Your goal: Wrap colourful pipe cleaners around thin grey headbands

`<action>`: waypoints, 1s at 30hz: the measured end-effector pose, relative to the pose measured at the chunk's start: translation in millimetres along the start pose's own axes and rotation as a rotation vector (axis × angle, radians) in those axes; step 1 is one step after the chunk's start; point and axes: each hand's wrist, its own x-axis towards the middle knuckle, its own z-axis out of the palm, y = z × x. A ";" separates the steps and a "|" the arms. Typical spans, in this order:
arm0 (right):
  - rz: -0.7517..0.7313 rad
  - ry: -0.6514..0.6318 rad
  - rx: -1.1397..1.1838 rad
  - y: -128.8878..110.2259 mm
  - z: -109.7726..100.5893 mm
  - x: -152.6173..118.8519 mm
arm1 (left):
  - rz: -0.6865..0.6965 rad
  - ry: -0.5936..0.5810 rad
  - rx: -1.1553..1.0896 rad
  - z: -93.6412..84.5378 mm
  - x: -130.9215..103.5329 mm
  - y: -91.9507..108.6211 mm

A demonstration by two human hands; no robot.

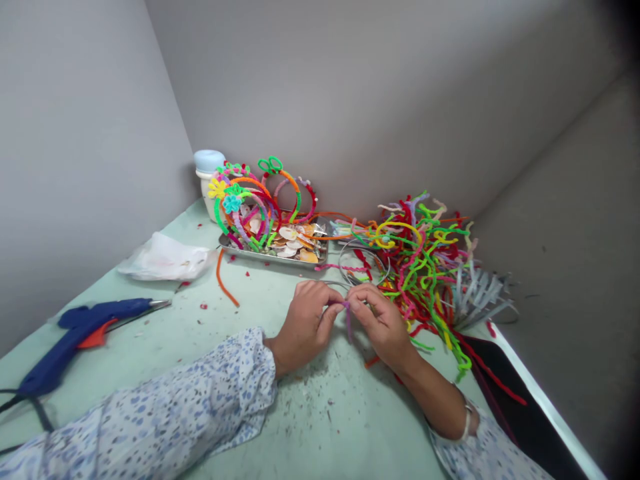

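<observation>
Purple pipe cleaner [349,325] | left hand [311,319], right hand [381,327]: grip pinched on it

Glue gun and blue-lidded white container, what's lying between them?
In the head view, crumpled white plastic lies on the table between the glue gun and the container.

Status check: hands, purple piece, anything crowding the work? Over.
Left hand and right hand pinching purple pipe cleaner. One end hanging down. Pipe-cleaner heap close beyond right hand; glue gun off to the left.
</observation>
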 end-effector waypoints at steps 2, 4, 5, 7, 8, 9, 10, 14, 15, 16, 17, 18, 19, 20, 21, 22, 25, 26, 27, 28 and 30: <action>-0.002 0.013 -0.018 0.6 0.2 -0.3 | -0.004 0.000 0.003 0.1 0.1 -0.1; -0.002 0.014 -0.013 1.3 0.7 -0.4 | -0.005 -0.004 0.005 0.1 0.2 -0.1; 0.000 0.011 -0.004 1.6 0.9 -0.5 | -0.003 -0.007 0.006 0.1 0.2 -0.2; 0.007 -0.006 0.019 2.1 1.2 -0.6 | 0.004 -0.011 0.007 0.1 0.3 -0.3; 0.014 -0.014 0.031 2.3 1.2 -0.6 | 0.005 -0.013 0.008 0.0 0.3 -0.4; 0.020 -0.021 0.043 2.6 1.3 -0.5 | 0.007 -0.015 0.009 0.1 0.3 -0.5; 0.024 -0.025 0.053 2.8 1.3 -0.5 | 0.008 -0.015 0.010 0.1 0.4 -0.6; 0.041 -0.028 0.087 3.8 1.2 -0.2 | 0.011 -0.012 0.006 0.3 0.6 -0.6; 0.045 -0.029 0.092 4.0 1.1 -0.2 | 0.011 -0.015 0.005 0.2 0.6 -0.5; 0.050 -0.031 0.095 4.1 1.0 -0.1 | 0.011 -0.018 0.004 0.2 0.5 -0.5; 0.053 -0.031 0.099 4.2 0.9 -0.1 | 0.010 -0.020 0.002 0.1 0.4 -0.4; 0.055 -0.030 0.104 4.3 0.7 -0.1 | 0.007 -0.022 0.001 0.0 0.3 -0.5; 0.055 -0.027 0.109 4.3 0.5 -0.2 | 0.001 -0.022 -0.002 0.0 0.2 -0.6; 0.054 -0.021 0.114 4.3 0.4 -0.2 | -0.008 -0.019 -0.006 0.1 0.1 -0.8; 0.051 -0.013 0.114 4.2 0.4 -0.4 | -0.021 -0.015 -0.011 0.2 0.1 -1.0; 0.048 -0.003 0.108 4.1 0.5 -0.6 | -0.035 -0.011 -0.016 0.3 0.2 -1.2; 0.031 0.042 0.051 4.7 1.4 -2.0 | -0.069 -0.001 -0.037 0.8 0.6 -1.8; 0.023 0.064 0.028 5.4 1.9 -2.6 | -0.074 -0.001 -0.043 0.8 0.8 -1.9; 0.015 0.091 0.005 6.3 2.2 -3.2 | -0.076 -0.004 -0.049 0.7 1.0 -1.9; 0.004 0.116 -0.019 7.3 2.4 -3.9 | -0.078 -0.008 -0.051 0.6 1.2 -1.9; -0.031 0.164 -0.072 9.3 2.2 -5.0 | -0.083 -0.021 -0.046 0.0 1.6 -2.0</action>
